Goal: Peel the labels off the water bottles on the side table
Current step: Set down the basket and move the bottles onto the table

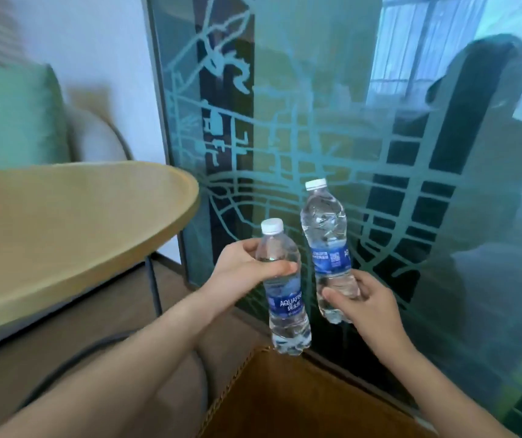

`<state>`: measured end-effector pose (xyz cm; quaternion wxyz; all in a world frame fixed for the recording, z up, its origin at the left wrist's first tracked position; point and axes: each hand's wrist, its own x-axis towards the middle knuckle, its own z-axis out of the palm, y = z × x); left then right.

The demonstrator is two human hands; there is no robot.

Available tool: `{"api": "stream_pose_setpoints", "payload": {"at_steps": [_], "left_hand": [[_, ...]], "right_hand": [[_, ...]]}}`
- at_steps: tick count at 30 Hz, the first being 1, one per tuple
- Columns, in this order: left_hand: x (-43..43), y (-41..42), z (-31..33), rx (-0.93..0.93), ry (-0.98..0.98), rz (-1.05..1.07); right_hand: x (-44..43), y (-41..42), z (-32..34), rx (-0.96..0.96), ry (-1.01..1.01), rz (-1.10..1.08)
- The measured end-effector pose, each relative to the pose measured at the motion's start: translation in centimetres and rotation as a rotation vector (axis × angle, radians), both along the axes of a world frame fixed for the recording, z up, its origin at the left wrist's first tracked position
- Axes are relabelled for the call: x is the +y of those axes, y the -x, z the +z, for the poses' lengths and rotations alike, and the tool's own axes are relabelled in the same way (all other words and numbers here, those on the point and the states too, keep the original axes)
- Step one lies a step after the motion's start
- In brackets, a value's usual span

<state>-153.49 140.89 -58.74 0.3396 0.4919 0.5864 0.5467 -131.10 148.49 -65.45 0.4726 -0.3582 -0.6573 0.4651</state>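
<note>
Two clear water bottles with white caps and blue labels are held in the air, to the right of the round side table (63, 222). My left hand (247, 263) grips the nearer bottle (285, 298) around its upper body, above its blue label. My right hand (363, 298) grips the farther bottle (327, 241) around its lower part, just below its blue label. Both bottles stand roughly upright, tilted slightly left, and both labels are wrapped around them. The bottles sit close together without touching.
The pale wooden round table has thin dark metal legs (155, 286). A glass panel with a teal line pattern (316, 137) rises right behind the bottles. A brown leather seat edge (285, 399) lies below them. A green cushion (16, 118) rests on a chair at back left.
</note>
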Motion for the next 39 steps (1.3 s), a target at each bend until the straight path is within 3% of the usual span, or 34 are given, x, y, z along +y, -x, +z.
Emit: {"api": "stream_pose_setpoints", "payload": {"at_steps": [10, 19, 30, 39], "left_hand": [[0.8, 0.5, 17.6, 0.142, -0.272, 0.156], [-2.6, 6.4, 26.9, 0.206, -0.323, 0.207], [-12.0, 19.3, 25.4, 0.281, -0.246, 0.484], [-15.4, 23.1, 22.3, 0.270, -0.186, 0.580]], "right_hand": [[1.5, 5.4, 15.8, 0.161, -0.209, 0.061], [1.3, 12.2, 24.7, 0.133, -0.278, 0.228], [-5.3, 29.4, 22.1, 0.146, -0.026, 0.461], [-6.4, 32.1, 18.6, -0.027, -0.043, 0.519]]}}
